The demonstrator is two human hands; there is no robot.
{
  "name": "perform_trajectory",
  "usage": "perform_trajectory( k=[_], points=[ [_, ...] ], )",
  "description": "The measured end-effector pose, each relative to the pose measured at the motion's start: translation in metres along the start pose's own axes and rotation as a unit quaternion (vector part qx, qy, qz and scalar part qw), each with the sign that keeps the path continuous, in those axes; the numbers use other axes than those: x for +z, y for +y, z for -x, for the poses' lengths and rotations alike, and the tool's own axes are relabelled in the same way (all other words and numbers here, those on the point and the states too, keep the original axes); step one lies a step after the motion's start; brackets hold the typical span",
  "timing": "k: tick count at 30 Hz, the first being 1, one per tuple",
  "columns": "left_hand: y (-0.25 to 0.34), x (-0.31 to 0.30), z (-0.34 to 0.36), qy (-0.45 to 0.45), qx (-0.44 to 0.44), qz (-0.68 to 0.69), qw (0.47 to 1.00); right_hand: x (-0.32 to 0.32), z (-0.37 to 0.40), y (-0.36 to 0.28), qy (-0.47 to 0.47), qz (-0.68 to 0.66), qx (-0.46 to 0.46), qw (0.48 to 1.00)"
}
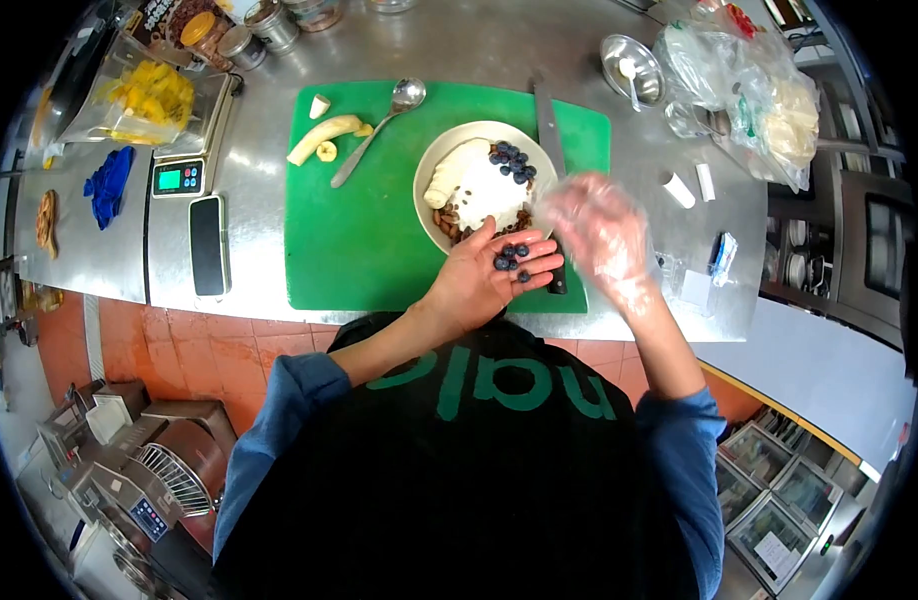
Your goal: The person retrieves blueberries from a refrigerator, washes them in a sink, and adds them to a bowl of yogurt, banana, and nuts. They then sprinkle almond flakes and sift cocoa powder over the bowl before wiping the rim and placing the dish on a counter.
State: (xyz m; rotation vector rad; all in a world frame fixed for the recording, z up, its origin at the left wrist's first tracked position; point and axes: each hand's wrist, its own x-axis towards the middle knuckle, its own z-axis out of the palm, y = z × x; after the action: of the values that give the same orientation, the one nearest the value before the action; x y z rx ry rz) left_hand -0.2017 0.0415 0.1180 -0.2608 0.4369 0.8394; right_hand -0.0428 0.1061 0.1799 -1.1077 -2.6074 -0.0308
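My left hand [484, 275] is palm up in front of the bowl, bare, with several blueberries [509, 258] resting on its palm and fingers. My right hand [604, 228], in a clear plastic glove, is just right of the bowl; its fingers are blurred, so what they hold, if anything, does not show. The bowl [422, 180] contains white yogurt [482, 197], banana pieces [447, 185], a cluster of blueberries [512, 162] and brown nuts or granola [447, 222]. Beneath it lies a green cutting board [349, 245]. A knife [548, 125] lies behind the bowl's right side, partly hidden by my right hand.
A spoon [374, 135] and cut banana [324, 138] are on the board's left. Further left are a scale [179, 178], a phone [208, 245] and a blue cloth-like item [109, 187]. A metal bowl [619, 60] and plastic bags [744, 80] stand back right.
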Motion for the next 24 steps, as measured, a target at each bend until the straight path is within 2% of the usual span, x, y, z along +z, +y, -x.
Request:
perform_trajectory(
  k=[1, 2, 4, 7, 8, 11, 15, 17, 18, 19, 21, 22, 24],
  points=[
    [-0.002, -0.002, -0.001, -0.022, 0.026, 0.008, 0.999, -0.008, 0.006, -0.005, -0.035, -0.041, -0.086, 0.995],
    [-0.001, -0.009, -0.008, -0.001, 0.007, 0.069, 0.998, -0.013, 0.012, -0.016, -0.035, -0.040, -0.084, 0.995],
    [-0.004, -0.020, -0.011, -0.016, -0.002, 0.061, 0.998, -0.018, 0.019, -0.040, -0.152, -0.063, 0.046, 0.985],
    [-0.007, -0.025, -0.014, -0.041, -0.008, 0.056, 0.998, -0.009, 0.024, -0.043, -0.149, -0.096, 0.088, 0.980],
    [-0.006, -0.024, -0.014, -0.054, -0.006, 0.059, 0.997, -0.008, 0.027, -0.038, -0.167, -0.098, 0.066, 0.979],
    [-0.007, -0.007, 0.002, -0.017, 0.027, -0.021, 0.999, 0.005, 0.043, -0.030, -0.156, -0.104, 0.017, 0.982],
    [-0.012, -0.022, -0.014, -0.007, -0.006, 0.019, 1.000, 0.001, 0.045, -0.049, -0.139, -0.030, 0.041, 0.989],
    [-0.011, -0.023, -0.013, 0.002, -0.004, 0.014, 1.000, -0.001, 0.039, -0.051, -0.151, -0.081, 0.084, 0.982],
    [-0.011, -0.026, -0.014, 0.003, -0.003, 0.015, 1.000, -0.004, 0.039, -0.051, -0.112, -0.122, 0.101, 0.981],
    [-0.010, -0.029, -0.015, -0.006, 0.015, -0.011, 1.000, -0.005, 0.039, -0.049, -0.113, -0.124, 0.100, 0.981],
    [-0.010, -0.034, -0.016, -0.015, 0.033, -0.037, 0.999, -0.004, 0.035, -0.037, -0.104, -0.216, 0.232, 0.943],
    [-0.008, -0.030, -0.013, -0.024, 0.019, -0.045, 0.999, -0.001, 0.027, -0.028, -0.031, -0.113, 0.161, 0.980],
    [-0.007, -0.022, -0.008, -0.031, 0.000, -0.055, 0.998, 0.013, 0.014, -0.013, -0.031, -0.071, 0.142, 0.987]
  ],
)
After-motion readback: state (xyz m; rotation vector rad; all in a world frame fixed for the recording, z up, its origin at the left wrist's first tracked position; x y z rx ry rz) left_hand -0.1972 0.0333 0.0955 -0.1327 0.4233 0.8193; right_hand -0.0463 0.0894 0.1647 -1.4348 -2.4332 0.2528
